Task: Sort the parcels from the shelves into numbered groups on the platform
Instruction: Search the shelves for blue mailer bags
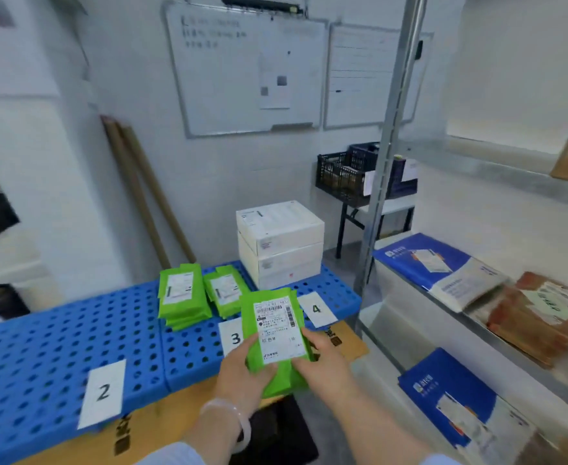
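— What sits closest?
— Both forearms, stretched forward side by side, with a pale bracelet on the left wrist.
— And the hands?
— The left hand and right hand meet, palms turned inward. Their fingers curl round the lower end of a green parcel, gripping it from both sides, label up.
— Where is it?
— In the air. Just beyond the left fingers lies card 3 on the blue platform. Farther past them stand two green parcel stacks. Right of the fingers are card 4 and white boxes.
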`<control>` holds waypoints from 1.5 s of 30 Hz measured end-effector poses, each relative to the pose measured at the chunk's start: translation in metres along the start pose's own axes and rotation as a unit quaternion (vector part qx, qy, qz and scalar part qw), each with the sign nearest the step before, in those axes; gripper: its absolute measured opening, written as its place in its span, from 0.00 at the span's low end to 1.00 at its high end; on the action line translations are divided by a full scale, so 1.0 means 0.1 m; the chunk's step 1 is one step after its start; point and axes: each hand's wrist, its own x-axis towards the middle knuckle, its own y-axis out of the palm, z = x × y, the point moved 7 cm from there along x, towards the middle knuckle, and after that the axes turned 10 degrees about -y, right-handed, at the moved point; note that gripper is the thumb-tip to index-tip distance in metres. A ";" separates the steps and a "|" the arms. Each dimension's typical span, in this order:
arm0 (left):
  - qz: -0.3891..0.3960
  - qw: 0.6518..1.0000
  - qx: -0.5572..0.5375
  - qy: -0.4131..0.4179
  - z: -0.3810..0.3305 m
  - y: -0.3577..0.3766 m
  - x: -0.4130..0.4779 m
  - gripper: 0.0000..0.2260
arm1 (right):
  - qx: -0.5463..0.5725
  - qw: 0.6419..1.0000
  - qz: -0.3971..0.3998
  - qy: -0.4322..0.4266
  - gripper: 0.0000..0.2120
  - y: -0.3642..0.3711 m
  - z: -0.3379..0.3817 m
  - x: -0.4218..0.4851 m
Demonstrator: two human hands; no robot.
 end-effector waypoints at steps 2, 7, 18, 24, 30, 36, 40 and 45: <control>-0.007 1.000 -0.004 -0.019 0.08 -0.25 0.22 0.29 | -0.002 1.000 0.017 -0.001 0.28 0.28 0.07 0.25; -0.011 0.999 -0.018 -0.048 0.27 -0.64 0.84 0.28 | -0.002 0.998 0.067 0.004 0.28 0.76 0.15 0.84; -0.067 0.993 0.018 -0.098 0.24 -0.78 2.24 0.28 | -0.024 0.993 0.110 -0.024 0.23 1.26 0.02 2.44; -0.088 0.986 0.035 -0.136 0.23 -0.73 2.85 0.27 | -0.051 0.988 0.142 -0.038 0.23 1.44 -0.15 3.13; -0.063 0.978 0.073 -0.183 0.35 -0.62 3.22 0.29 | -0.085 0.979 0.184 -0.016 0.24 1.69 -0.40 3.43; 0.007 0.968 0.176 -0.177 0.34 -0.53 3.35 0.34 | -0.139 0.970 0.199 -0.014 0.24 1.73 -0.42 3.47; 0.026 0.961 0.241 -0.132 0.23 -0.61 3.32 0.34 | -0.154 0.969 0.188 -0.042 0.26 1.56 -0.16 3.36; -0.004 0.933 0.361 -0.017 -0.19 -0.80 3.22 0.33 | -0.231 0.956 0.147 -0.103 0.29 1.22 0.22 3.06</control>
